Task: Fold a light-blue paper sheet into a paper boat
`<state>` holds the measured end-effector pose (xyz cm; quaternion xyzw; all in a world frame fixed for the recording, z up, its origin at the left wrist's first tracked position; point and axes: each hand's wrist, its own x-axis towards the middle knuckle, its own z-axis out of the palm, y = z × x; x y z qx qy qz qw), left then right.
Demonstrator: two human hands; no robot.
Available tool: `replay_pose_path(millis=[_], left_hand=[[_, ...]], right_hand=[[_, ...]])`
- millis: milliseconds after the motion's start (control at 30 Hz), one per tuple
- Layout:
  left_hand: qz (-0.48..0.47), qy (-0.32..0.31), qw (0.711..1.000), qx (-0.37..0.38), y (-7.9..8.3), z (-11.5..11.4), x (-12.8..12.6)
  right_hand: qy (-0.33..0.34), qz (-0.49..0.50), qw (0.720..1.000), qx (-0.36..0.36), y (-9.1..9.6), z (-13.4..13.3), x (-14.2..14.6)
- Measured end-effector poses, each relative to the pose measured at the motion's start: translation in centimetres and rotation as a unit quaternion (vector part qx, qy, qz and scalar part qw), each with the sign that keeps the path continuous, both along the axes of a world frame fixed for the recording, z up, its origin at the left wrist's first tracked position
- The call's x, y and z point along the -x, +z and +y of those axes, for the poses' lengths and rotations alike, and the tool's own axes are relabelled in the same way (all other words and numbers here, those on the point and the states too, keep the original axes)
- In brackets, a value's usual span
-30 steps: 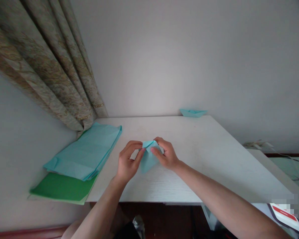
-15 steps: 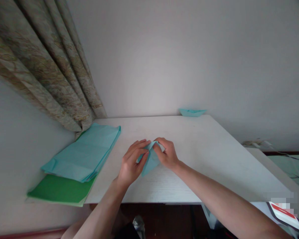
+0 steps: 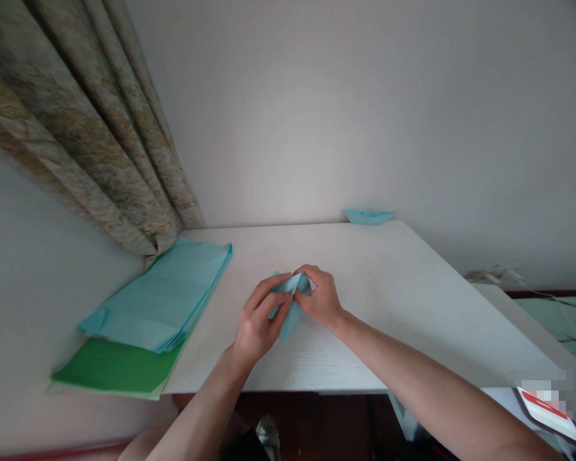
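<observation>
Folded blue paper [image 3: 290, 286] is pinched at its upper end by the fingers [image 3: 274, 299] of the left hand [image 3: 258, 331] and the fingers [image 3: 308, 275] of the right hand [image 3: 322, 299]. Its long axis runs toward the person, with the lower tip nearer the left hand. Contact between that tip and the white surface [image 3: 365, 256] cannot be confirmed. A stack of blue paper [image 3: 156, 294] lies to the left, over a green sheet [image 3: 118, 365]. A blue paper boat [image 3: 368, 216] sits beyond the far edge.
</observation>
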<state>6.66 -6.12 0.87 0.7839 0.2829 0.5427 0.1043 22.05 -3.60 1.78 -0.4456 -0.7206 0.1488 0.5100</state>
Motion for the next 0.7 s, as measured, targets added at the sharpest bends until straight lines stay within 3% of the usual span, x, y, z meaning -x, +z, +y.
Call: replay_pose_path(millis=[367, 700], left_hand=[[0.007, 0.01, 1.0, 0.006, 0.0, 0.22, 0.16], [-0.016, 0.077, 0.997, 0.016, 0.08, 0.37, 0.21]], right_hand=[[0.062, 0.009, 0.998, -0.007, -0.04, -0.16, -0.26], [0.02, 0.033, 0.999, 0.015, -0.55, 0.12, -0.31]])
